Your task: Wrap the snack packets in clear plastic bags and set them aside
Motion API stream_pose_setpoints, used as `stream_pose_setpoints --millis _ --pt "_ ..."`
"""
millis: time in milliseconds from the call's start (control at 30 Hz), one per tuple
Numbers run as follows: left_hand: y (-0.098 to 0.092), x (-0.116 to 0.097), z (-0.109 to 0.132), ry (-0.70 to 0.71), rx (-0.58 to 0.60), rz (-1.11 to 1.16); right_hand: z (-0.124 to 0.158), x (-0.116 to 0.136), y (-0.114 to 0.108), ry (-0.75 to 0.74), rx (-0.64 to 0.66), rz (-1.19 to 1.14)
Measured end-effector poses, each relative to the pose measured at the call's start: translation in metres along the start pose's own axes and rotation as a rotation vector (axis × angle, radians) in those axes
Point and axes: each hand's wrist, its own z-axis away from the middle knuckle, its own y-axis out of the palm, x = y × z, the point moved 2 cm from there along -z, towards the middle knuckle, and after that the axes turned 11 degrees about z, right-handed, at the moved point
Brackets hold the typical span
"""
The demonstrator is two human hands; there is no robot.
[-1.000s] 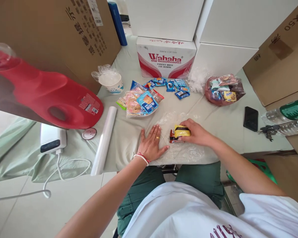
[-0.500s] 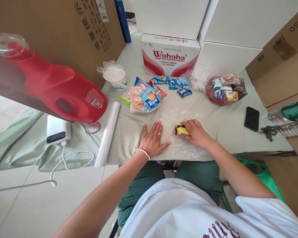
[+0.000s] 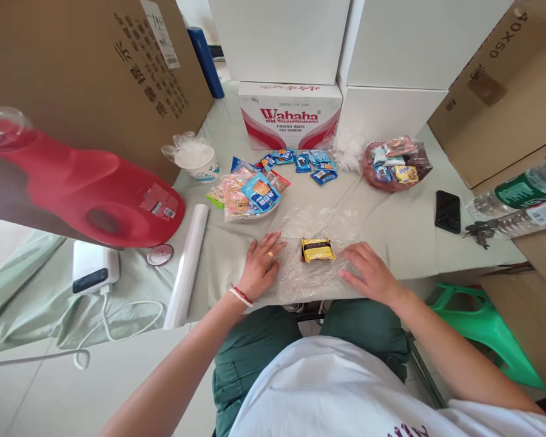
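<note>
A small yellow snack packet with a dark band (image 3: pixel 317 249) lies on a spread sheet of clear plastic film (image 3: pixel 300 282) at the table's near edge. My left hand (image 3: pixel 261 266), with a ring and a bracelet, rests at the film's left edge, fingers stretched forward. To the right of the packet, my right hand (image 3: pixel 368 273) is open over the film's right side, its fingertips close to the packet but apart from it. Neither hand holds the packet.
A plate of packaged snacks (image 3: pixel 236 197), loose blue packets (image 3: pixel 303 162) and a reddish bowl of snacks (image 3: pixel 377 179) stand farther back. Left are a film roll (image 3: pixel 187 264), a red jug (image 3: pixel 104 194) and a paper cup (image 3: pixel 202 167). A phone (image 3: pixel 448 211) and bottles (image 3: pixel 519 191) lie right.
My right hand has let go of the yellow packet and moved right. The packet now lies on the film. My left hand has drawn its fingers closer together at the film's left edge. The view has shifted.
</note>
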Motion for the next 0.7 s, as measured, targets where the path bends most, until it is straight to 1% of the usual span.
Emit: stream_pose_setpoints --millis 67,133,200,267,300,367,467,533,600,700 --pt "-0.005 0.001 0.008 0.113 0.048 0.024 0.026 0.004 0.007 -0.036 0.019 0.012" --pt "-0.007 -0.001 0.018 0.209 0.134 0.052 0.044 0.007 0.017 -0.023 0.029 0.044" --pt "-0.005 -0.003 0.027 0.252 0.206 0.085 0.052 0.007 0.025 0.031 -0.013 0.053" --pt "-0.001 -0.006 0.033 0.249 0.212 0.098 0.051 0.005 0.027 0.082 -0.076 0.023" --pt "0.001 -0.007 0.035 0.238 0.183 0.098 0.048 0.003 0.025 0.094 -0.1 0.0" --pt "0.005 -0.01 0.033 0.216 0.084 0.114 0.038 -0.003 0.018 0.097 -0.118 -0.049" --pt "0.011 -0.013 0.021 0.189 -0.103 0.212 0.019 -0.015 0.004 0.088 -0.081 -0.144" --pt "0.014 -0.013 0.007 0.141 -0.23 0.29 0.005 -0.027 -0.002 0.098 -0.018 -0.202" --pt "0.018 -0.011 -0.009 0.058 -0.351 0.332 -0.008 -0.042 -0.003 0.142 0.061 -0.24" --pt "0.024 -0.006 -0.03 -0.11 -0.492 0.277 -0.026 -0.069 0.001 0.23 0.216 -0.245"
